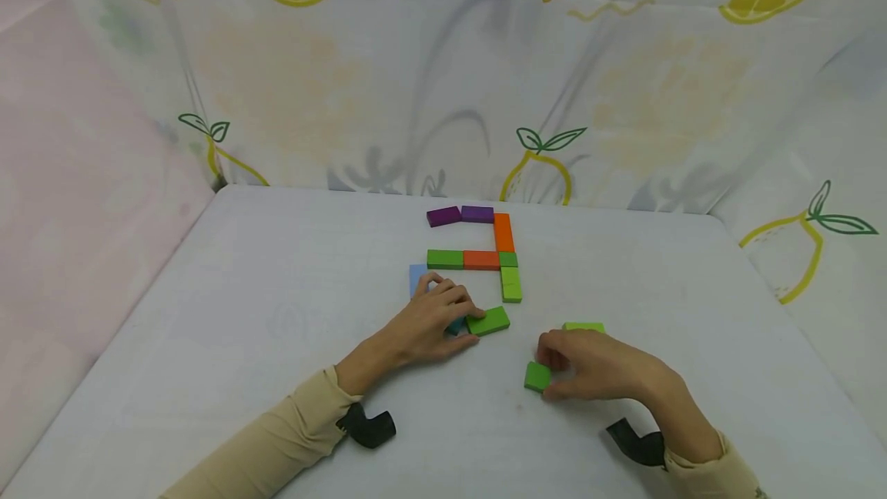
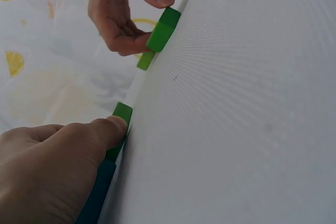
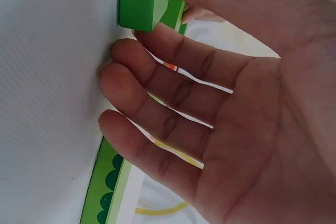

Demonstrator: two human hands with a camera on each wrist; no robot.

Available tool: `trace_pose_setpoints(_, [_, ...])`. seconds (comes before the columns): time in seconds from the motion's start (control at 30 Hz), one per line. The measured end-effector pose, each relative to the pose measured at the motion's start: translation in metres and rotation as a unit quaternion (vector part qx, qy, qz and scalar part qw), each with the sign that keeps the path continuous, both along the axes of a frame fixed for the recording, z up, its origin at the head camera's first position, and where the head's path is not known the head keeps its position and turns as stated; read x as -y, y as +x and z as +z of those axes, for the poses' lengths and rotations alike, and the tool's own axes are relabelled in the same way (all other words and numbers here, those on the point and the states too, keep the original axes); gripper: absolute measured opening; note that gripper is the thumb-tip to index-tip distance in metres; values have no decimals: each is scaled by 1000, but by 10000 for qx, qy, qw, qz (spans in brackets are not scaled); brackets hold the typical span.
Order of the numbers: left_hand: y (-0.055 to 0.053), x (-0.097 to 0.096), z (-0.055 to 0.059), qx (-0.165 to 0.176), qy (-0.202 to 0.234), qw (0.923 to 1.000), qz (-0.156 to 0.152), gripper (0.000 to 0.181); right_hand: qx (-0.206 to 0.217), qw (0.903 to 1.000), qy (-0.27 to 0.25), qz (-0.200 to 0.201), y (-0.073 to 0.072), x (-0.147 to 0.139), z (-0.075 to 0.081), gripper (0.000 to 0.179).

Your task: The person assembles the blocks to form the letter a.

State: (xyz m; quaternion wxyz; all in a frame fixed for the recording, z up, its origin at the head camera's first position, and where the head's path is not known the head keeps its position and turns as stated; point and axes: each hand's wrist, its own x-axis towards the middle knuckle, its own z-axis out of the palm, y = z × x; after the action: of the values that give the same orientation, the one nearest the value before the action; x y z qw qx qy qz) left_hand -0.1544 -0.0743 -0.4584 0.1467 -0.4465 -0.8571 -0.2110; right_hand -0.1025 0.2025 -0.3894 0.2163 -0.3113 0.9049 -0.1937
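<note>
My left hand (image 1: 435, 322) is at a long green block (image 1: 490, 320), thumb along its near side and a fingertip at its top edge. Partly under that hand, a teal block (image 1: 455, 326) meets the green one's left end. A light blue block (image 1: 417, 279) shows behind the fingers, its lower part hidden. My right hand (image 1: 599, 366) pinches a small square green block (image 1: 537, 376) between thumb and index finger, low at the table. Right behind this hand lies a light green block (image 1: 584, 326), partly covered; dark green scallops mark it in the right wrist view.
Farther back, two purple blocks (image 1: 477, 214), an orange block (image 1: 503, 232), a green block (image 1: 445, 259), a red-orange block (image 1: 481, 260), a small green block (image 1: 508, 259) and a light green block (image 1: 511, 285) form an angular line on the white table (image 1: 277, 268). A lemon-printed curtain (image 1: 430, 83) hangs behind.
</note>
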Motion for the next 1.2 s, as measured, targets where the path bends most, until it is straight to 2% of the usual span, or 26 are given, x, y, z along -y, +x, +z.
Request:
trace_pose_setpoints(0.33, [0,0,-1,15,103,9999,-26,30,-420,9991,98,-8,-3,1,-1,24])
trace_pose_setpoints(0.83, [0,1,-2,-53,94,9999,-23,30,-1161,9922,29,-444,-13,-1,-7,20])
trace_pose_setpoints(1.2, [0,1,-2,45,82,9999,-40,29,-1462,9870,86,-662,-19,0,-10,24])
